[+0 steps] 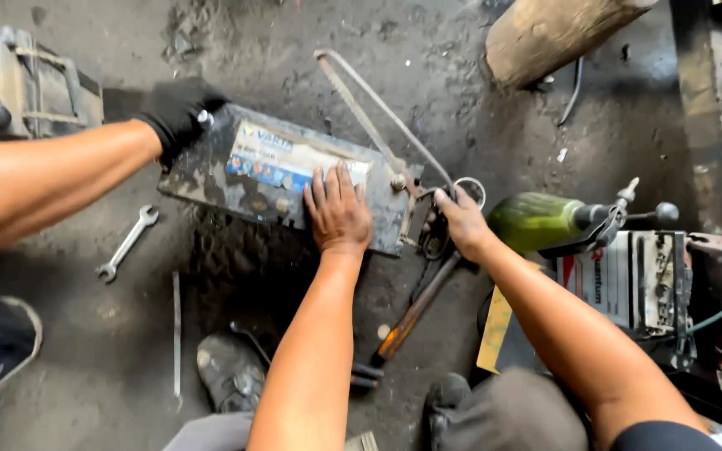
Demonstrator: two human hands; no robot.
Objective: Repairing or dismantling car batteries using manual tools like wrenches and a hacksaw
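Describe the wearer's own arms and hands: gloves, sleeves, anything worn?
Both hands bare: left hand and right hand, no gloves, rings or watch visible. Forearms uncovered; a dark short sleeve shows at the right upper arm. The black-gloved hand at the battery's far end is another person's.

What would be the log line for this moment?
left hand: flat on battery | right hand: on clamp at battery end | gloved hand: far end

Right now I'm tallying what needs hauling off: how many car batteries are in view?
2. One dirty battery lies on the floor under the left hand, a co-worker's gloved hand at its far end. A second battery sits at right, behind the green bottle. Others may be hidden.
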